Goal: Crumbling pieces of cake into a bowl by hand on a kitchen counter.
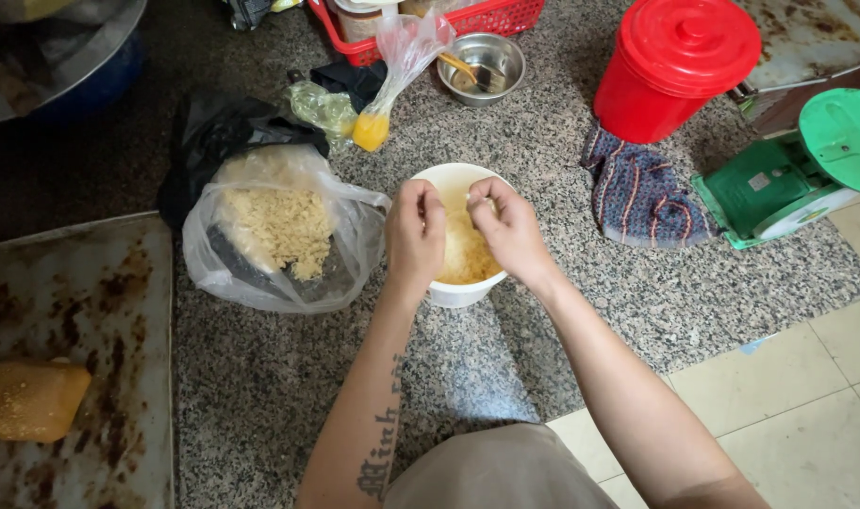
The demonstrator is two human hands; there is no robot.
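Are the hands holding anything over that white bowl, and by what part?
Both hands, left hand and right hand, pinch yellow crumbly dough with their fingertips over the white bowl; the exact hold is hidden.

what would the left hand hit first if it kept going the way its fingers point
Most likely the yellow crumbs in the white bowl; the left hand curls down over them, though depth is unclear.

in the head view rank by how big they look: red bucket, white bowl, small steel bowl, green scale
1. red bucket and green scale, too alike to rank, both cut off by the frame
2. white bowl, partly behind the hands
3. small steel bowl
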